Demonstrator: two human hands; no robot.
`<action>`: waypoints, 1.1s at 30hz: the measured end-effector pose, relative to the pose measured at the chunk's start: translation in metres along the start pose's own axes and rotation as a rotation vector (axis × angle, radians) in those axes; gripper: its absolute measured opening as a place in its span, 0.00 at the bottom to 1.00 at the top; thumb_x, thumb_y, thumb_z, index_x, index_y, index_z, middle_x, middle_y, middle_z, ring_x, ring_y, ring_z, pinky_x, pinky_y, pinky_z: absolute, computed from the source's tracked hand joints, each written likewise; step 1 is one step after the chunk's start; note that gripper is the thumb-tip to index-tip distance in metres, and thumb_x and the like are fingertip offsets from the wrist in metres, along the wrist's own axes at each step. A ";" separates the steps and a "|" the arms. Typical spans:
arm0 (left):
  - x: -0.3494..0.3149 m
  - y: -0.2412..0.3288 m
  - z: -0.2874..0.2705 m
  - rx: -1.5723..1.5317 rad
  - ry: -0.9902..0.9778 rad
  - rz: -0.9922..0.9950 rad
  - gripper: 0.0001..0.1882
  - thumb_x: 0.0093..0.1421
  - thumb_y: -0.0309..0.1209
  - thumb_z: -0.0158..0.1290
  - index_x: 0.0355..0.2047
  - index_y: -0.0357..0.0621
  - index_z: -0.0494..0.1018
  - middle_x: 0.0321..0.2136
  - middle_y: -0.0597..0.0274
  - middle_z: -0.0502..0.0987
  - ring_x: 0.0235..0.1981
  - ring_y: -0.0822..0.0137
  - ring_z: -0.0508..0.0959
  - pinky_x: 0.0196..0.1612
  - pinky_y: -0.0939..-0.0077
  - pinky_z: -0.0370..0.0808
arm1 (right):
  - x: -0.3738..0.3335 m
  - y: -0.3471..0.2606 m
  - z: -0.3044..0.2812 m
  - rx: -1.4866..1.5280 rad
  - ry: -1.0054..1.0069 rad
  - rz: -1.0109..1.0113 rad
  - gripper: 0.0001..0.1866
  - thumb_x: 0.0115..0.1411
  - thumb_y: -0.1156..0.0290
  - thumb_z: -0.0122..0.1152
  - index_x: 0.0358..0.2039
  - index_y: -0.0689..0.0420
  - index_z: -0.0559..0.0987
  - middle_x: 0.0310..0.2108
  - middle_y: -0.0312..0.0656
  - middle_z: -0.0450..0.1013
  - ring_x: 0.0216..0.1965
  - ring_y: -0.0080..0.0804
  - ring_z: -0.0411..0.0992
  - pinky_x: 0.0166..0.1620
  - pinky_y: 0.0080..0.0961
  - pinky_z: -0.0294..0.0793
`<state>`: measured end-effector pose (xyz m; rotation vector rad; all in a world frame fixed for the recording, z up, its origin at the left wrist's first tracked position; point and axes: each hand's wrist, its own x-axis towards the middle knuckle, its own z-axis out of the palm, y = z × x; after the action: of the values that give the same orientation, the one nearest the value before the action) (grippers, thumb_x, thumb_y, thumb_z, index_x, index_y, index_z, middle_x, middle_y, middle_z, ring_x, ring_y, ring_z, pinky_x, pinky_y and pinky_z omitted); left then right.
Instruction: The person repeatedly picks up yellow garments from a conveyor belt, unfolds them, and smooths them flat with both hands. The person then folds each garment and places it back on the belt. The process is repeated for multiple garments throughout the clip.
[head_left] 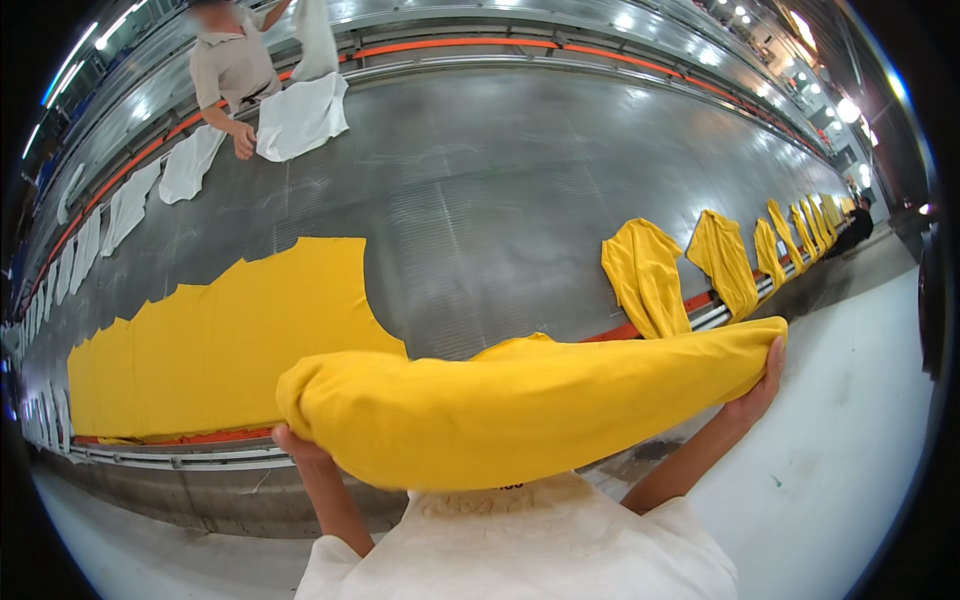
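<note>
Since the cloth (520,415) looks soft, light and floppy (just my guess), both ends seem the spots to grab: left hand (300,445) and right hand (766,380) curl around them, partly hidden, holding it up beside the desk (470,200).

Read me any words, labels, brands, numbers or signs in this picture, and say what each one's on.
Wearer's shirt: a scrap of dark print, mostly covered by the yellow cloth, too small and cut off to read.
Yellow cloth: no text that I can see.
Table: none that I can make out.
Farther back: too small or blurred to read.
</note>
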<state>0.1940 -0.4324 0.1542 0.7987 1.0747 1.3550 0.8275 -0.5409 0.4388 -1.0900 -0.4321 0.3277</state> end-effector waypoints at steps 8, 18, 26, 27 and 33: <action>0.008 0.131 0.111 -0.233 0.035 0.190 0.25 0.70 0.41 0.52 0.60 0.36 0.70 0.54 0.53 0.77 0.52 0.59 0.79 0.55 0.62 0.77 | 0.038 0.016 0.052 -0.124 -0.042 -0.242 0.21 0.72 0.57 0.57 0.55 0.60 0.76 0.51 0.44 0.77 0.48 0.35 0.77 0.49 0.32 0.80; 0.224 0.150 0.137 -0.125 0.066 -0.012 0.14 0.70 0.41 0.55 0.46 0.43 0.77 0.41 0.64 0.82 0.44 0.69 0.82 0.46 0.72 0.79 | 0.195 0.189 0.150 0.014 -0.426 0.398 0.13 0.69 0.65 0.61 0.46 0.61 0.79 0.42 0.39 0.78 0.42 0.28 0.77 0.47 0.25 0.76; 0.270 0.225 0.185 -0.260 -0.018 0.055 0.16 0.71 0.43 0.53 0.46 0.43 0.77 0.42 0.63 0.82 0.43 0.67 0.83 0.46 0.70 0.79 | 0.221 0.184 0.225 0.081 -0.346 0.210 0.13 0.70 0.67 0.60 0.48 0.63 0.79 0.45 0.39 0.78 0.46 0.28 0.77 0.51 0.25 0.75; 0.267 0.227 0.189 -0.270 -0.002 0.067 0.16 0.71 0.43 0.53 0.46 0.43 0.77 0.42 0.63 0.82 0.44 0.67 0.83 0.46 0.69 0.80 | 0.227 0.183 0.221 0.070 -0.367 0.223 0.14 0.70 0.67 0.59 0.49 0.63 0.79 0.46 0.39 0.78 0.47 0.29 0.77 0.52 0.25 0.75; 0.255 0.179 0.133 -0.118 0.028 -0.038 0.20 0.72 0.45 0.51 0.48 0.41 0.76 0.45 0.61 0.82 0.46 0.66 0.82 0.49 0.67 0.79 | 0.217 0.215 0.190 -0.054 -0.444 0.300 0.17 0.69 0.67 0.60 0.51 0.67 0.78 0.44 0.42 0.78 0.44 0.30 0.77 0.50 0.25 0.76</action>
<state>0.2296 -0.1453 0.3318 0.6713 1.0172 1.3878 0.9135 -0.2016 0.3572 -1.1351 -0.6743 0.8368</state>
